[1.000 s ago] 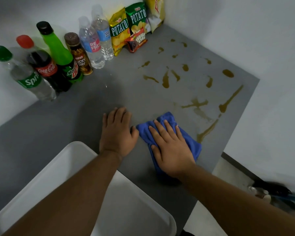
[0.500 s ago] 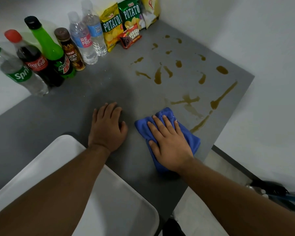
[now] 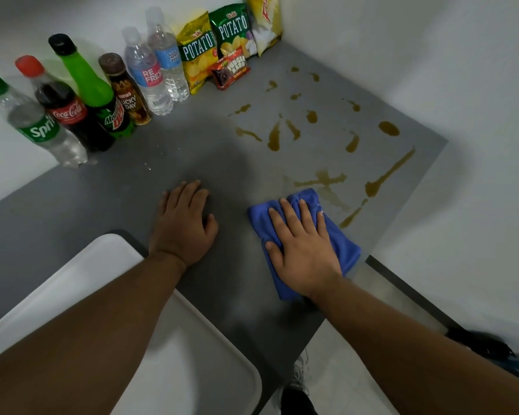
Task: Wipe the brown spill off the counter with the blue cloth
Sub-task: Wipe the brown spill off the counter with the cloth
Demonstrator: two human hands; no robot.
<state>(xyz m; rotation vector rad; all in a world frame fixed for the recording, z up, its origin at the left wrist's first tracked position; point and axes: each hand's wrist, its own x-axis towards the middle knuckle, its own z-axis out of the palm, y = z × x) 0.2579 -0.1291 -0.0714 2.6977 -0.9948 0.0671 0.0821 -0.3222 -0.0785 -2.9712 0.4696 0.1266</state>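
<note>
Blue cloth: near the counter's right edge, touching the brown spill.
Right hand: I see it flat, fingers spread, pressing the cloth.
Left hand: palm down, fingers together, on bare counter.

Colours we see on the grey counter

We find a solid blue cloth right of centre, with brown spill in streaks and blots above it. At lower left sits a plain white tray. Along the upper left we count bottles: green-capped clear Sprite, red-capped dark Coca-Cola, bright green Mountain Dew. At top, yellow and green potato chip bags bear white lettering.
</note>
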